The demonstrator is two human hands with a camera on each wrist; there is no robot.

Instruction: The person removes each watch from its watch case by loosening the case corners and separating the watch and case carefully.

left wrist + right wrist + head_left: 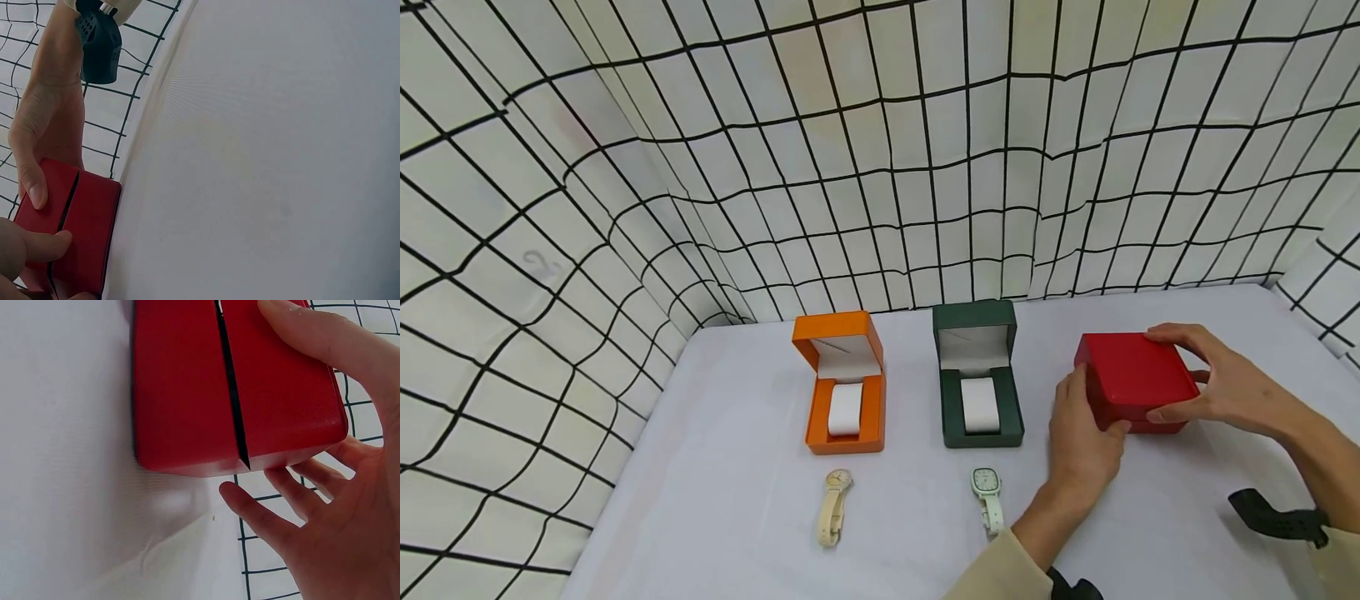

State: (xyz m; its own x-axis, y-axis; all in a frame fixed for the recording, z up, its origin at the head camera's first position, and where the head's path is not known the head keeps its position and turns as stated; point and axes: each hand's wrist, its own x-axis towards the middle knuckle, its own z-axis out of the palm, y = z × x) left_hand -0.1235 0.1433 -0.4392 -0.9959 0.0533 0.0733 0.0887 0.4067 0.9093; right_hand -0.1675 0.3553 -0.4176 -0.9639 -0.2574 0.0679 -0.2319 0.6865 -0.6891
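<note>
At the right of the table is a red watch box (1138, 375), with a dark gap between its lid (281, 394) and base (181, 394). My left hand (1082, 433) grips the base at its left side, thumb across the front. From the right, my right hand (1232, 383) holds the lid, its thumb on the front face and other fingers around the far side. The left wrist view also shows both thumbs on the red front, one to each side of the gap. What is inside the box is hidden.
An orange watch box (846, 417) and a dark green watch box (981, 417) stand with lids raised, each holding a white cushion. A cream watch (832, 508) and a pale green watch (988, 500) lie before them. Black-wire grid panels (865, 167) border the white-covered table (730, 467).
</note>
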